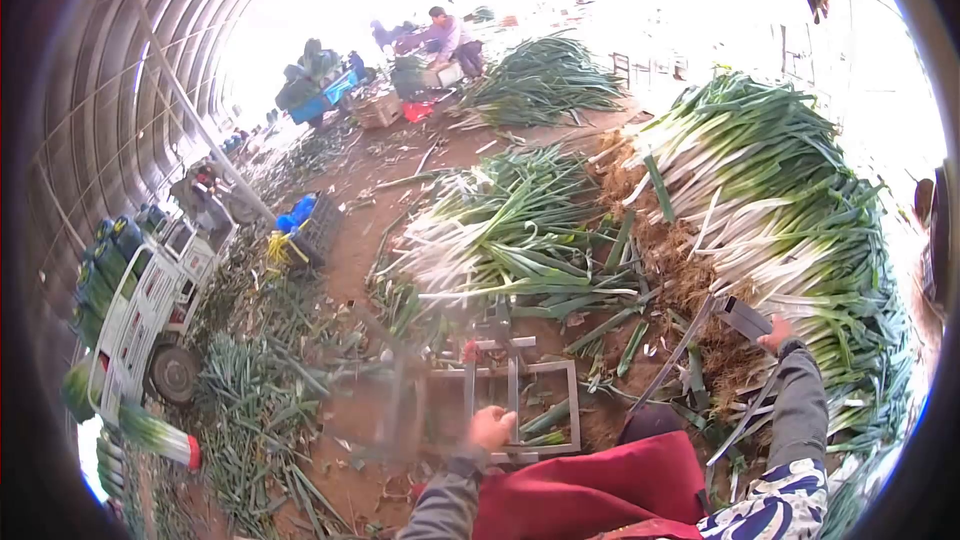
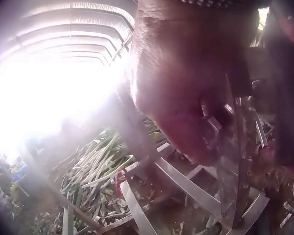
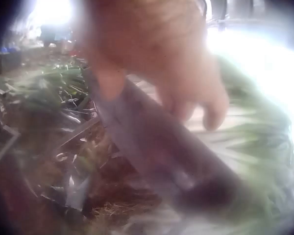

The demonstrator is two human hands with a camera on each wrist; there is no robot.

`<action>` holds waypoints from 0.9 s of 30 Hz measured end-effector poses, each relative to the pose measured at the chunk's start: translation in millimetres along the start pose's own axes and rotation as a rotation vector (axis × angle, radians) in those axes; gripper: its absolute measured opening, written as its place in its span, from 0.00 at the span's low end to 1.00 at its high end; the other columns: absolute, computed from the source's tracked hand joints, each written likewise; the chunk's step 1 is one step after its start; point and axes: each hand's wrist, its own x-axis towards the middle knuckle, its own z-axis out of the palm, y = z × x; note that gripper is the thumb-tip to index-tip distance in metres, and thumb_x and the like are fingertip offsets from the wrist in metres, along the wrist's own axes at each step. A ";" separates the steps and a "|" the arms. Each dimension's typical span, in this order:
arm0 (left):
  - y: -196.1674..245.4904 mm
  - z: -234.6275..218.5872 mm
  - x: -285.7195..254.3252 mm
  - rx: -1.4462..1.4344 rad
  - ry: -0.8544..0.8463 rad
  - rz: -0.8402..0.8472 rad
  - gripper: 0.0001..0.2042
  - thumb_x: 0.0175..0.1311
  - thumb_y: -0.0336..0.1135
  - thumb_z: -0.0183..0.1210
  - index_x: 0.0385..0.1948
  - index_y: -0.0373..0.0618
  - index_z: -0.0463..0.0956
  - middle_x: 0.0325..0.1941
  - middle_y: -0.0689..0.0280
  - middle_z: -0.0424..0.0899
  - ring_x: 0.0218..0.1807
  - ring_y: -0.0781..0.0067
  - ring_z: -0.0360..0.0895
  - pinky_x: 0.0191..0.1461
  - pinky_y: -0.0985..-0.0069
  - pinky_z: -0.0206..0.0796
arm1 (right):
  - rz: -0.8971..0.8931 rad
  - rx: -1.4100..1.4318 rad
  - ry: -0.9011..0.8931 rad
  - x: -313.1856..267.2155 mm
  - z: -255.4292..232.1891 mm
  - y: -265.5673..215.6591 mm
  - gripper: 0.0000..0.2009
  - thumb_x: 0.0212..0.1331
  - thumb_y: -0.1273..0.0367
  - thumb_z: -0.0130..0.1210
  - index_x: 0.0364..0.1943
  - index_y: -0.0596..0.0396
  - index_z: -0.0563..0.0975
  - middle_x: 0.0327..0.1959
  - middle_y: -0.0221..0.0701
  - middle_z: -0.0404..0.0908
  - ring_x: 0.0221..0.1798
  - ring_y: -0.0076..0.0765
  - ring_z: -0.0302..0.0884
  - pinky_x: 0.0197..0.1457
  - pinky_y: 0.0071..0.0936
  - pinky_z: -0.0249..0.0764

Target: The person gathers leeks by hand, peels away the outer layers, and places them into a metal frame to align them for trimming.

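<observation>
My left hand point(image 1: 492, 428) grips a bar of a grey metal frame point(image 1: 575, 405) low in front of me. In the left wrist view, the curled fingers of that hand point(image 2: 186, 93) hide much of the bar, and a red wrapping point(image 2: 119, 183) shows on the frame. To the right, my right hand point(image 1: 774, 334) holds a wide, flat grey metal bar point(image 1: 742, 316) with thin legs slanting down from it. The right wrist view shows the thumb and fingers of this hand point(image 3: 152, 54) on opposite edges of the bar point(image 3: 157, 142). Leeks point(image 1: 800, 210) lie under and beyond it.
A smaller leek heap point(image 1: 500, 230) lies ahead, a further pile point(image 1: 550, 75) behind it. A loaded white cart point(image 1: 150, 310) stands left, near a dark crate point(image 1: 318, 228). Another person point(image 1: 450, 40) bends over boxes at the back. Leaf scraps point(image 1: 255, 410) litter the ground.
</observation>
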 end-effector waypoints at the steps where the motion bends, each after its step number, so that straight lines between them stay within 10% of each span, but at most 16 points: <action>1: -2.6 -0.8 2.7 0.051 -0.006 0.015 0.15 0.57 0.40 0.60 0.35 0.33 0.80 0.25 0.59 0.83 0.22 0.72 0.81 0.28 0.73 0.73 | -0.026 0.051 -0.035 1.4 6.9 6.6 0.39 0.39 0.58 0.65 0.60 0.56 0.65 0.50 0.46 0.77 0.57 0.50 0.72 0.66 0.47 0.58; 7: -20.8 4.6 16.8 0.035 0.031 -0.027 0.15 0.58 0.40 0.59 0.34 0.33 0.80 0.24 0.59 0.83 0.23 0.72 0.81 0.31 0.73 0.73 | 0.166 -0.114 0.013 -18.2 0.8 -16.7 0.31 0.43 0.61 0.61 0.56 0.50 0.69 0.56 0.42 0.72 0.61 0.46 0.68 0.64 0.49 0.59; 14: -7.5 1.0 10.4 0.132 0.048 -0.020 0.17 0.58 0.44 0.58 0.33 0.35 0.80 0.20 0.61 0.82 0.23 0.73 0.80 0.33 0.73 0.71 | 0.172 -0.343 0.037 23.5 38.9 -2.9 0.11 0.44 0.65 0.60 0.34 0.49 0.83 0.41 0.40 0.82 0.49 0.47 0.79 0.50 0.37 0.76; 18: -10.5 2.8 12.8 0.117 0.065 -0.012 0.17 0.58 0.44 0.58 0.33 0.35 0.80 0.21 0.61 0.83 0.23 0.73 0.80 0.33 0.73 0.72 | -0.150 -0.496 -0.217 -2.2 65.1 -20.1 0.14 0.43 0.62 0.60 0.36 0.49 0.84 0.40 0.38 0.83 0.47 0.45 0.80 0.51 0.36 0.75; 24: -12.0 4.6 12.9 0.148 0.123 -0.006 0.16 0.57 0.44 0.58 0.32 0.36 0.80 0.21 0.61 0.83 0.24 0.72 0.81 0.34 0.73 0.72 | -0.288 -0.501 -0.141 -39.9 64.0 -28.1 0.13 0.44 0.59 0.60 0.29 0.51 0.84 0.34 0.41 0.83 0.39 0.46 0.82 0.44 0.38 0.77; 27: -11.3 4.0 13.4 0.157 0.133 0.033 0.16 0.57 0.43 0.58 0.30 0.36 0.80 0.21 0.62 0.83 0.24 0.72 0.81 0.34 0.73 0.72 | -0.261 -0.328 -0.042 -70.6 -12.0 -62.1 0.12 0.44 0.59 0.59 0.24 0.54 0.83 0.28 0.43 0.82 0.35 0.49 0.81 0.41 0.39 0.77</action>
